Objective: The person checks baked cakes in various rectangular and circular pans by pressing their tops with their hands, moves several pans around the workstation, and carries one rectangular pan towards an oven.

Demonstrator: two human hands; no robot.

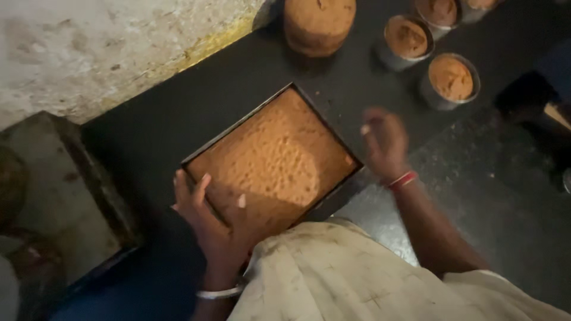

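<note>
A dark counter (196, 101) runs beside a rough pale wall (89, 47), with bare room around a square dark metal tray (324, 205) set cornerwise at its centre. The tray holds a flat, pitted golden-brown cake (273, 157) filling it edge to edge. The left hand (211, 217) grips the tray's near-left corner, fingers curled over the rim, thumb on the cake. The right hand (385, 142) hovers just off the right edge, blurred; its fingers cannot be made out. Behind stand round tins of cake (449, 77) and an unmoulded round cake (318, 24).

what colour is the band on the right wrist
Red, with a thin white edge; the head view shows it.
</note>
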